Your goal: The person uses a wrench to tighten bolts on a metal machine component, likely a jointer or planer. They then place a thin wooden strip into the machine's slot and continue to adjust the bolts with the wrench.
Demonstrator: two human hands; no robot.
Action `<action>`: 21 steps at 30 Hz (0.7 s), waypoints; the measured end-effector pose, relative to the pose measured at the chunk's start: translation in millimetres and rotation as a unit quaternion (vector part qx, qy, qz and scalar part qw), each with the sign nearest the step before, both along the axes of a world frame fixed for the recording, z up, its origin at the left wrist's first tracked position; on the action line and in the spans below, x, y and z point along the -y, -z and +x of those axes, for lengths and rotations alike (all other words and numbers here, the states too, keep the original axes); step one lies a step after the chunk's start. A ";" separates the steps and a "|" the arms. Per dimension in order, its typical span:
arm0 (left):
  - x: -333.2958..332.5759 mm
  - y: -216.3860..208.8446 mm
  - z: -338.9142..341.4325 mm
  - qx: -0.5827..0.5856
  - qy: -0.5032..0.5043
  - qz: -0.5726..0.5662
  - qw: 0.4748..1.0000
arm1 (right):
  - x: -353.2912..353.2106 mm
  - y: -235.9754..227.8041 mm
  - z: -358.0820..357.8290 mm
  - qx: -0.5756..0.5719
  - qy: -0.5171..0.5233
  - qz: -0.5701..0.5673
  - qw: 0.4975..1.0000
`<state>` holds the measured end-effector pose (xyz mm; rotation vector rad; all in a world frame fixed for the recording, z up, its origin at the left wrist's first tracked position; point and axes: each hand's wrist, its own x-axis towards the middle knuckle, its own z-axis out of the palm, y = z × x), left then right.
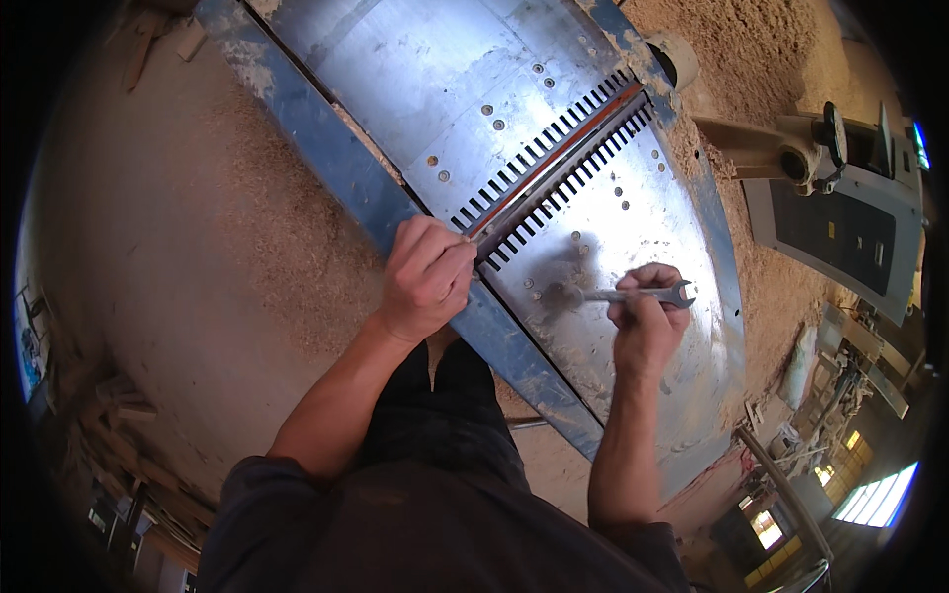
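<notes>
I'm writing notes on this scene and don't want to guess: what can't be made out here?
Head view: whatever the left hand may be pinching, hidden by its own curled fingers.
Head view: part of the wrench, covered by the right hand around it.
Head view: the far end of the metal table, cut off by the top edge.
Head view: the recesses in the screws, too small to tell their shape.

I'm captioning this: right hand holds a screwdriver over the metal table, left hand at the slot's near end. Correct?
No: in the head view, the right hand holds a wrench, not a screwdriver, over the metal table; the left hand is at the near end of the slot.
</notes>
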<state>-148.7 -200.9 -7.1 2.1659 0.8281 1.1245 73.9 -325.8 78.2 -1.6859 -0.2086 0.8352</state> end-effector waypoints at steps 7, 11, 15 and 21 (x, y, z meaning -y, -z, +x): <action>-0.1 1.5 -1.9 -0.003 -0.005 0.001 1.000 | -59.8 26.7 -47.0 -0.065 -0.029 0.115 0.991; 0.9 -0.5 -1.9 0.009 -0.009 -0.020 1.000 | -74.1 34.3 -49.9 -0.016 -0.078 0.054 0.995; 0.3 0.3 -4.1 0.005 -0.008 -0.021 1.000 | -82.3 29.9 -52.4 0.036 -0.136 -0.036 0.989; -0.3 3.0 -3.6 0.005 -0.011 -0.012 1.000 | -86.6 26.5 -81.1 0.153 -0.155 -0.035 0.975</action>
